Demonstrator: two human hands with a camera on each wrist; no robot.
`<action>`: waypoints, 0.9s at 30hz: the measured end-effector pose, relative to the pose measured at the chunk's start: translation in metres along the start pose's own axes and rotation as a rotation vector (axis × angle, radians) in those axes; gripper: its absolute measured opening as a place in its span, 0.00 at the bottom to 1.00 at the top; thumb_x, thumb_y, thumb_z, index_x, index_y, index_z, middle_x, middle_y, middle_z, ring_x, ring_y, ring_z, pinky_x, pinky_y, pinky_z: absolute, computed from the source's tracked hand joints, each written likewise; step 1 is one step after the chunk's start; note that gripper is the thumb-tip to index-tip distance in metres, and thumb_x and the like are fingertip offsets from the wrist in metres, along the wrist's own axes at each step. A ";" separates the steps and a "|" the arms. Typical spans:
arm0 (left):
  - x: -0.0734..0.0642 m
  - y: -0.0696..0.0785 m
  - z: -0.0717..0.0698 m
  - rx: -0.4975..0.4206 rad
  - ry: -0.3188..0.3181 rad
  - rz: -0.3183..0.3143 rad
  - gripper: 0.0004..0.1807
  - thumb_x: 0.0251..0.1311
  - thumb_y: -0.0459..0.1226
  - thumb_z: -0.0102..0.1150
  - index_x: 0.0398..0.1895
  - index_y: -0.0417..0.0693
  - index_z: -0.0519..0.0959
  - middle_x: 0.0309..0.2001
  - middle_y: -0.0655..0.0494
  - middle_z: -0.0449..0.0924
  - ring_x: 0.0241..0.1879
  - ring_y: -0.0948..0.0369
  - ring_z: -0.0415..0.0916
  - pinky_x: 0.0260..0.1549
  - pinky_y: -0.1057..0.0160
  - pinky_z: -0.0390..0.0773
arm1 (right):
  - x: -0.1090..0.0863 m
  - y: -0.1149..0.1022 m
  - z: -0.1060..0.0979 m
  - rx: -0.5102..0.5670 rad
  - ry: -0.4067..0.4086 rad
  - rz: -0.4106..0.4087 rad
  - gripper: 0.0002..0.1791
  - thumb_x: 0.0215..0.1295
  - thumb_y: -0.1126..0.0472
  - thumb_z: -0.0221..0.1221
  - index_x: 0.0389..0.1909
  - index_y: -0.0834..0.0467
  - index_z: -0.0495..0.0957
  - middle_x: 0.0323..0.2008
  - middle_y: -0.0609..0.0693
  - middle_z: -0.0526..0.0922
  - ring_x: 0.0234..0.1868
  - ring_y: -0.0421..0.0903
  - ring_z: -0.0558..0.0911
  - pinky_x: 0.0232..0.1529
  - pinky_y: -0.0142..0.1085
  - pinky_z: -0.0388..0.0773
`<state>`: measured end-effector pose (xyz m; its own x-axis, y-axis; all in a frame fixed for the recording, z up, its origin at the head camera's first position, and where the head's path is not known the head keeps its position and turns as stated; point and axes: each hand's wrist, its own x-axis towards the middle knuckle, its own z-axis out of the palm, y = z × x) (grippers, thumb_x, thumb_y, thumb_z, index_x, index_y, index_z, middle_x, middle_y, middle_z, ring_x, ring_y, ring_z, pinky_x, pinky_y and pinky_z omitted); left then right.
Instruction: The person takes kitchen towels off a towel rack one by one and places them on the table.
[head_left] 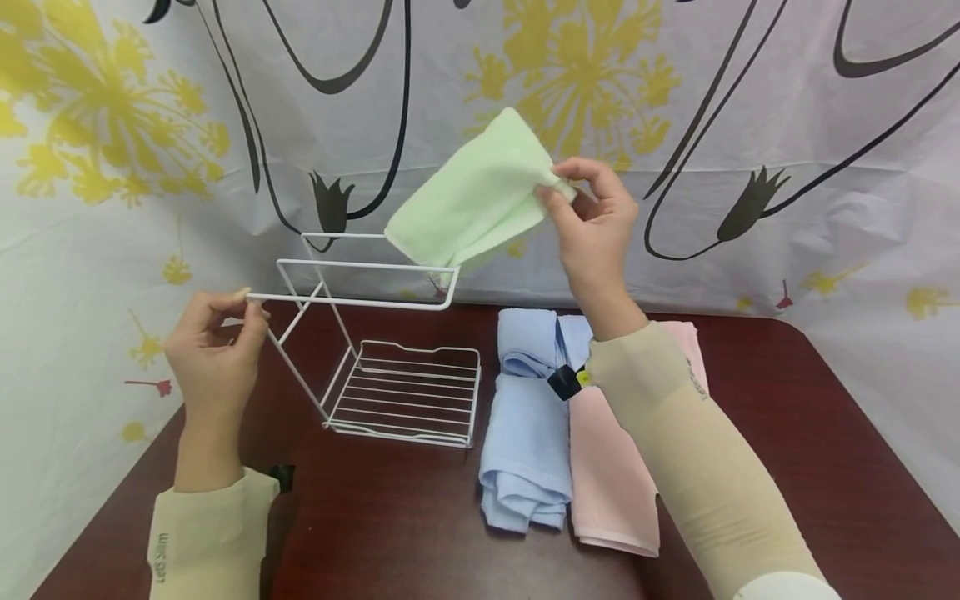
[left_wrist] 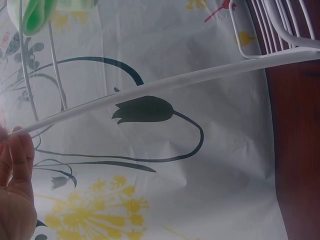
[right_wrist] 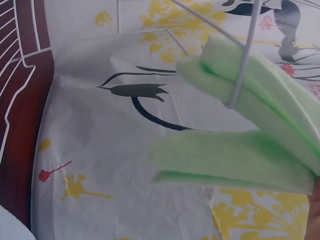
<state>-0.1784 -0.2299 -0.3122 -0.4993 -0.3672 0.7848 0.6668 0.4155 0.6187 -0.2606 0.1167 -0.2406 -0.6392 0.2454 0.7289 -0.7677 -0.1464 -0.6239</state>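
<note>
A white wire rack (head_left: 397, 408) stands on the table, with a slatted base and open bars at the top. My left hand (head_left: 217, 350) pinches the front left end of its upper bar (head_left: 345, 300); in the left wrist view, fingertips (left_wrist: 21, 150) meet the bar's end. My right hand (head_left: 596, 221) pinches one end of a folded light green towel (head_left: 476, 196) between thumb and fingers. The towel is raised at the right end of the upper bars, its lower edge close to them. In the right wrist view, a bar end (right_wrist: 239, 82) crosses in front of the towel's folds (right_wrist: 220, 155).
Right of the rack lie folded blue towels (head_left: 525, 433) and a pink towel (head_left: 615, 467), partly under my right forearm. The dark red table (head_left: 390, 517) meets a white patterned sheet (head_left: 420, 100) at the back and left.
</note>
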 end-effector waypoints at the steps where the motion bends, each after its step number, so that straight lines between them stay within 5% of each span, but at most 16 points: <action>1: 0.000 0.000 0.000 -0.006 0.003 -0.004 0.10 0.54 0.24 0.60 0.36 0.19 0.77 0.30 0.68 0.83 0.27 0.76 0.81 0.24 0.82 0.76 | -0.001 -0.001 -0.002 0.002 0.012 -0.007 0.10 0.57 0.77 0.64 0.37 0.61 0.82 0.39 0.47 0.81 0.40 0.47 0.87 0.43 0.35 0.85; 9: 0.000 0.000 0.000 -0.023 0.010 -0.007 0.13 0.56 0.27 0.61 0.37 0.19 0.77 0.30 0.61 0.83 0.27 0.75 0.82 0.25 0.81 0.78 | -0.002 -0.013 -0.013 0.050 0.102 -0.070 0.11 0.56 0.78 0.64 0.36 0.61 0.82 0.38 0.49 0.80 0.37 0.49 0.86 0.43 0.35 0.85; 15: 0.000 0.000 0.000 -0.034 0.009 -0.005 0.11 0.54 0.23 0.60 0.36 0.18 0.76 0.29 0.67 0.82 0.27 0.75 0.81 0.24 0.81 0.77 | -0.004 -0.019 -0.025 0.101 0.167 -0.041 0.12 0.54 0.80 0.64 0.35 0.63 0.82 0.37 0.52 0.79 0.36 0.51 0.84 0.41 0.34 0.84; 23: 0.001 0.001 -0.001 -0.020 -0.012 0.011 0.10 0.54 0.23 0.59 0.36 0.18 0.76 0.30 0.70 0.82 0.28 0.75 0.81 0.24 0.82 0.76 | -0.009 -0.022 -0.059 0.039 0.172 -0.041 0.09 0.54 0.79 0.65 0.35 0.66 0.82 0.36 0.53 0.82 0.35 0.48 0.85 0.42 0.34 0.85; 27: 0.001 0.002 -0.001 -0.003 -0.021 0.005 0.10 0.55 0.23 0.59 0.37 0.18 0.76 0.30 0.73 0.81 0.28 0.76 0.81 0.25 0.82 0.77 | -0.015 -0.026 -0.081 -0.005 0.104 -0.002 0.09 0.54 0.79 0.65 0.36 0.69 0.82 0.35 0.53 0.82 0.35 0.48 0.87 0.42 0.33 0.85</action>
<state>-0.1774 -0.2302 -0.3104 -0.5078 -0.3476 0.7883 0.6707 0.4147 0.6149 -0.2279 0.1947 -0.2583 -0.6293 0.3440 0.6969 -0.7684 -0.1415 -0.6241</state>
